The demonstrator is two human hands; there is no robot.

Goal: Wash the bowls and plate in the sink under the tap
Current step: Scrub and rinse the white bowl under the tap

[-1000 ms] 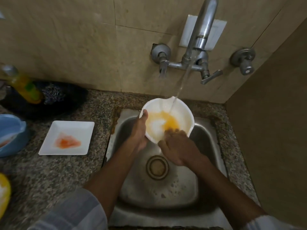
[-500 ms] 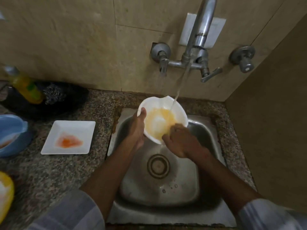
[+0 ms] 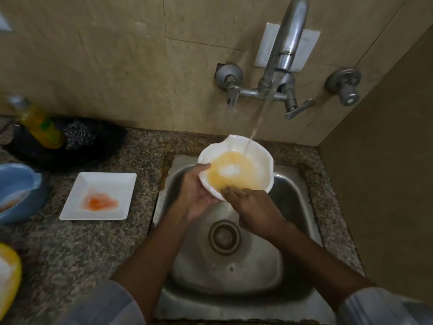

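Right now the left hand (image 3: pixel 194 195) is cupping the wet white bowl (image 3: pixel 257 156) while the right hand's (image 3: pixel 255 209) curled fingers are scrubbing inside under the tap (image 3: pixel 288 41), so it could be slipping into the sink (image 3: pixel 293 231).

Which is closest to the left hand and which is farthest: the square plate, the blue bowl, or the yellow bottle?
From the left hand in the head view:
1. Square plate, on the counter just left of the sink.
2. Yellow bottle, back left by the wall.
3. Blue bowl, at the far left edge.
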